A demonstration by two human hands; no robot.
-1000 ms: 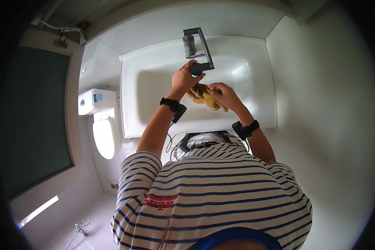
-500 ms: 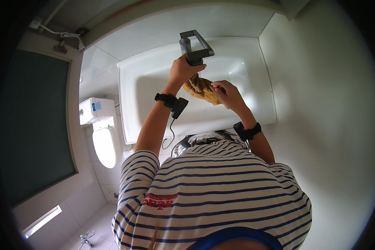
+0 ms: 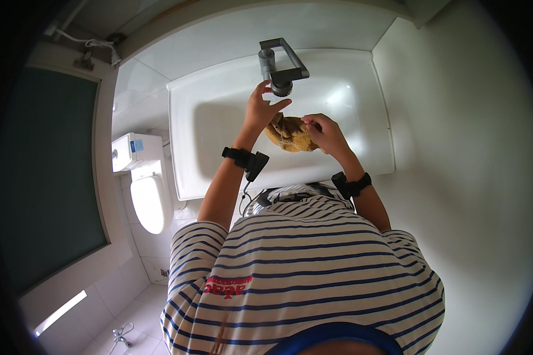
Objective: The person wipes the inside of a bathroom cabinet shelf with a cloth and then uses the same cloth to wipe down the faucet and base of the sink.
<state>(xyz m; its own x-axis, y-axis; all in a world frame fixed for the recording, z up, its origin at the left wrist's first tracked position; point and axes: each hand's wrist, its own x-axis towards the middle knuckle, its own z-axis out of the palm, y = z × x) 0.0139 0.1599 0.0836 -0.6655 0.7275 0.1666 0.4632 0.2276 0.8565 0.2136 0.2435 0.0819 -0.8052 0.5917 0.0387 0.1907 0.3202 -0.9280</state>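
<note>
A mustard-yellow cloth (image 3: pixel 296 135) hangs bunched over the white sink basin, under the spout of the grey angular faucet (image 3: pixel 291 74). My right hand (image 3: pixel 327 134) pinches the cloth at its right edge, fingers curled. My left hand (image 3: pixel 263 110) is beside the faucet head, with thumb and fingers spread apart just below and left of it. Part of the cloth lies close behind the left thumb. A thin shine on the cloth looks like water, but I cannot tell for sure.
The white sink (image 3: pixel 189 186) has raised rims on all sides. A white wall (image 3: pixel 456 154) rises at the right. To the left are a white toilet (image 3: pixel 148 204) and a dark green panel (image 3: pixel 56 177). A white cable with plugs (image 3: pixel 95 43) hangs at the upper left.
My left hand has come off the faucet head and spread its fingers. The cloth spreads a little wider under the spout. My right hand stays almost in place.
</note>
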